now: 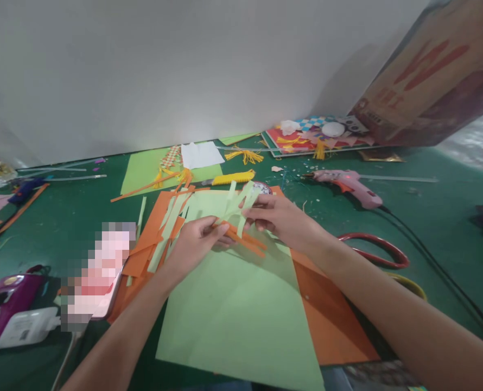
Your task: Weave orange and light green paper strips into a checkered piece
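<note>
Several green and orange paper strips (245,242) cross each other between my two hands, above a large green paper sheet (233,315). My left hand (203,233) pinches the crossing strips between thumb and fingers. On the other side my right hand (276,214) has its fingertips closed on the green strips (247,198). Under the green sheet lies orange paper (326,309). Loose green strips (169,225) and orange strips rest to the left of my left hand. A yellow cutter knife (233,177) lies just beyond the hands.
A pink glue gun (349,184) with a black cord lies at the right, near red scissor handles (382,252). At the left are a phone (99,277), a white bottle (27,327) and a purple device (16,298). A paper bag (429,81) stands back right, beside decorated crafts (318,133).
</note>
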A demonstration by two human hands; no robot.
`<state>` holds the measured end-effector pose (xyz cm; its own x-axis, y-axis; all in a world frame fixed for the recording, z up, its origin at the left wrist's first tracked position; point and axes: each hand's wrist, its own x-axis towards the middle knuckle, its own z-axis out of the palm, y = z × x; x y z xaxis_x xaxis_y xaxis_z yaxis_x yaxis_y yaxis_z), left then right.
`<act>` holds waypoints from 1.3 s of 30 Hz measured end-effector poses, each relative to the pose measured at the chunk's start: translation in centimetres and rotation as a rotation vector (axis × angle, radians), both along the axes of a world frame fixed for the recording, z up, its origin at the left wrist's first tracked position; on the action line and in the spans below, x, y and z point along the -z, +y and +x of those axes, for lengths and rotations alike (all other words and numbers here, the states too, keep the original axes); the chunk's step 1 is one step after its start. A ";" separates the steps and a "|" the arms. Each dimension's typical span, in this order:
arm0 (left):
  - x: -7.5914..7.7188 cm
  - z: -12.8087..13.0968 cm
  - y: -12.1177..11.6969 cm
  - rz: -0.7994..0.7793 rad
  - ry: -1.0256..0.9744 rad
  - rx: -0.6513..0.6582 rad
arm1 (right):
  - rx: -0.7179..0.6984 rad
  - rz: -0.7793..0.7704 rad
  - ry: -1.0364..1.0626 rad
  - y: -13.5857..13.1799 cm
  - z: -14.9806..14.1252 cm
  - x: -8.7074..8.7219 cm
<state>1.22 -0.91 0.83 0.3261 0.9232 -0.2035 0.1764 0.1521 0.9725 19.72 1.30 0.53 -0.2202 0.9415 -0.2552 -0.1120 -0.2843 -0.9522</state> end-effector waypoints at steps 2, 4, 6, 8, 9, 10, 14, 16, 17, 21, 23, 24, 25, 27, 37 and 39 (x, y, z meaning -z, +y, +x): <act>0.0 0.0 0.0 -0.014 -0.001 0.008 | 0.020 0.061 0.006 -0.1 -0.1 0.1; 0.0 0.0 0.0 -0.027 -0.007 0.000 | 0.016 0.077 0.013 -0.1 -0.1 0.1; 0.1 0.0 0.0 -0.039 -0.020 -0.017 | -0.010 0.060 0.038 -0.1 0.0 0.1; 0.1 0.0 0.0 -0.051 -0.036 -0.028 | -0.018 0.044 0.069 -0.1 0.0 0.0; 0.0 0.0 0.0 -0.058 -0.043 -0.025 | -0.006 0.047 0.078 -0.1 0.0 0.0; 0.0 0.0 0.0 -0.064 -0.046 -0.018 | 0.006 0.054 0.081 -0.1 0.0 0.1; 0.0 0.1 0.0 -0.078 -0.048 0.015 | 0.033 0.075 0.082 -0.1 -0.4 0.2; 0.0 0.1 -0.1 -0.079 -0.051 0.025 | 0.052 0.071 0.095 -0.3 -0.7 0.3; 0.0 0.1 -0.1 -0.080 -0.051 0.030 | 0.064 0.069 0.097 -0.4 -0.9 0.4; 0.0 0.2 -0.2 -0.084 -0.039 0.027 | 0.117 0.076 0.089 -0.7 -1.5 0.8; 0.1 0.3 -0.2 -0.088 -0.038 0.026 | 0.134 0.080 0.084 -0.7 -1.6 0.8; 0.1 0.3 -0.2 -0.088 -0.041 0.025 | 0.124 0.079 0.079 -0.7 -1.6 0.8; 0.1 0.3 -0.2 -0.087 -0.047 0.023 | 0.099 0.075 0.070 -0.6 -1.5 0.7; 0.1 0.3 -0.2 -0.089 -0.061 0.025 | 0.005 0.054 0.039 -0.5 -1.2 0.4; -0.5 0.2 -0.3 -0.121 -0.105 0.078 | -0.275 0.004 -0.104 -0.2 -0.5 -0.5; -0.4 0.2 -0.4 -0.119 -0.107 0.089 | -0.264 0.007 -0.096 -0.3 -0.7 -0.4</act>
<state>1.41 -1.32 1.23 0.4314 0.8609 -0.2697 0.0912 0.2558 0.9624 19.04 1.02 0.91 -0.4331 0.8566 -0.2805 0.0554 -0.2853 -0.9568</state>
